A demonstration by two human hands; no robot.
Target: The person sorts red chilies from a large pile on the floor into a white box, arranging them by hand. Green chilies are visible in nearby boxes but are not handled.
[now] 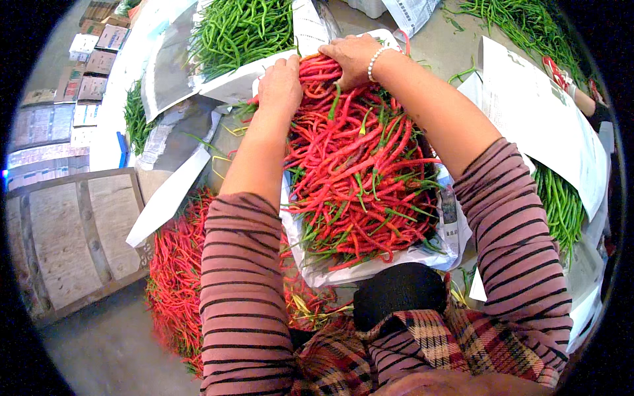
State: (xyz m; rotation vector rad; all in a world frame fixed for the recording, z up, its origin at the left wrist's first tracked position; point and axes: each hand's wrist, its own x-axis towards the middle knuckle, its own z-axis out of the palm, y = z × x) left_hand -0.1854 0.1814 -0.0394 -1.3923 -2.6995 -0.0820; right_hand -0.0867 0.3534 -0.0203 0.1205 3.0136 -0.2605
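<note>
A paper-lined container (317,277) heaped with long red chili peppers (356,163) with green stems lies before me. At its far end, a bunch of red chilies (321,69), aligned crosswise, sits between my hands. My right hand (354,59), with a beaded bracelet at the wrist, grips the bunch's right end from above. My left hand (281,81) closes around its left end; the fingertips of that hand are partly hidden. Newspaper (451,218) lines the right side of the container.
A large pile of red chilies (173,277) lies to the left, beside a wooden crate panel (81,237). Green chilies (242,34) lie beyond, with more (557,203) under white paper (540,119) at right. Cardboard boxes (101,62) are stacked far left. Another person's shoe (554,72) shows at right.
</note>
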